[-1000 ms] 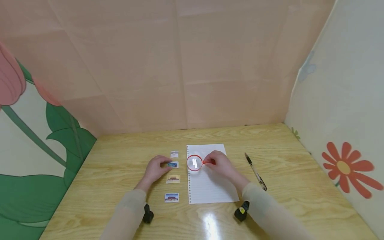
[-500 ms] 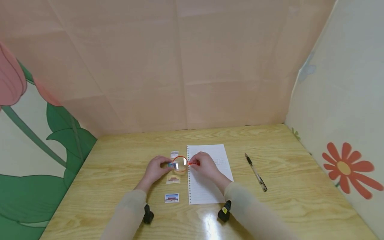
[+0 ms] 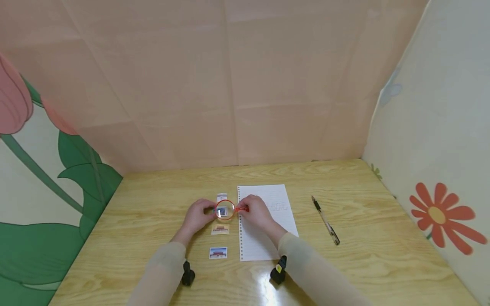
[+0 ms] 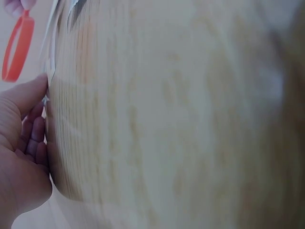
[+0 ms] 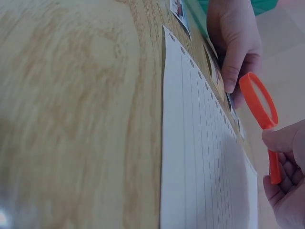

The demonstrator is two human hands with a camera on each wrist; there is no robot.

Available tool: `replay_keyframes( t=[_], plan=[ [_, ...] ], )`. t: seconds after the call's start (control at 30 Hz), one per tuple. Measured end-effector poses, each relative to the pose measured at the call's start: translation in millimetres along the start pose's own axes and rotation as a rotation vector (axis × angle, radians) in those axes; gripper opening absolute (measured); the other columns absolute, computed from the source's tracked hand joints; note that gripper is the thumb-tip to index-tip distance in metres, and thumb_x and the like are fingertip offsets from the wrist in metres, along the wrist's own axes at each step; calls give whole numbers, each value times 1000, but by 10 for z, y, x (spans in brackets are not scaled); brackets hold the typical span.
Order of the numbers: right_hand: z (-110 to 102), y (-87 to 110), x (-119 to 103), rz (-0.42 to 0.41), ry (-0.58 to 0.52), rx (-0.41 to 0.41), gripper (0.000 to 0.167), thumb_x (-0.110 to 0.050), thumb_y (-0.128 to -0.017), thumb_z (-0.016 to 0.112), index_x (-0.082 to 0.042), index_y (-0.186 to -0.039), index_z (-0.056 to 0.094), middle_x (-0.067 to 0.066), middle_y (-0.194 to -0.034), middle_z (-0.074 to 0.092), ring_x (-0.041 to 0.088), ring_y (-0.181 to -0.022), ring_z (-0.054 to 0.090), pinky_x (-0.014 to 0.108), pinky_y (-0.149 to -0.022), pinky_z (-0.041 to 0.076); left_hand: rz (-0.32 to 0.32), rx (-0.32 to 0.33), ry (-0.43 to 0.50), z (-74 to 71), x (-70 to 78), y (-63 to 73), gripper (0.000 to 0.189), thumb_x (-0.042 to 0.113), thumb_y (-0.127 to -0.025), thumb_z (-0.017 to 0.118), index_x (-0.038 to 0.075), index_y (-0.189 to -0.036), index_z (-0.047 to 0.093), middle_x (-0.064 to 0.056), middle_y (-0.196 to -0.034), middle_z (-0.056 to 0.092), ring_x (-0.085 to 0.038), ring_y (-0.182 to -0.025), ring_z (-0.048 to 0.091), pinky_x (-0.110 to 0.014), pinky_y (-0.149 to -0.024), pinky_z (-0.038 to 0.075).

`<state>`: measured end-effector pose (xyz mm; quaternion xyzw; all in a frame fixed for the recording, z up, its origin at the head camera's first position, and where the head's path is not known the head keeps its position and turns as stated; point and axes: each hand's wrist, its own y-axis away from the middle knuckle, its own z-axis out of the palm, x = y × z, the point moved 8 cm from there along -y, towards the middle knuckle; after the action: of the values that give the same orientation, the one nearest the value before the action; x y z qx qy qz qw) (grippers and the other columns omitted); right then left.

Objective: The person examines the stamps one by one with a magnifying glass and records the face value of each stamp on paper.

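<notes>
In the head view my right hand (image 3: 255,211) grips the handle of a red-rimmed magnifying glass (image 5: 253,101). Its lens is held above a small blue picture stamp (image 3: 222,211), which shows through the glass. My left hand (image 3: 196,216) is at that stamp's left side, thumb and forefinger at its edges; the fingertips partly hide it. A pale stamp (image 3: 221,196) lies beyond it. Nearer to me are a tan stamp (image 3: 220,230) and a stamp with a red building (image 3: 218,253), all in one column.
A lined sheet of paper (image 3: 260,244) with punched holes lies right of the stamps, partly under my right forearm. Faint outlined marks show on it. Farther right lies a black and clear pen (image 3: 325,221). Papered walls border the wooden table (image 3: 383,255).
My right hand has moved left with the magnifying glass, from over the paper to over the blue stamp. My left hand has stayed by the stamp.
</notes>
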<state>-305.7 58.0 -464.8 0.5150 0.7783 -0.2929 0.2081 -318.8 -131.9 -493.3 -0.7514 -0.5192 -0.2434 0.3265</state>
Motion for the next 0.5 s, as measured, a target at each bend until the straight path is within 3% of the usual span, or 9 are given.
replay_keyframes(
  t=[0.5],
  plan=[
    [20, -4, -20, -21, 7, 12, 11, -2, -80, 78, -12, -82, 73, -4, -78, 60, 15, -78, 53, 34, -75, 46, -47, -17, -17, 9, -27, -4, 28, 5, -78, 81, 2, -105, 73, -11, -106, 68, -31, -106, 61, -49, -100, 46]
  ],
)
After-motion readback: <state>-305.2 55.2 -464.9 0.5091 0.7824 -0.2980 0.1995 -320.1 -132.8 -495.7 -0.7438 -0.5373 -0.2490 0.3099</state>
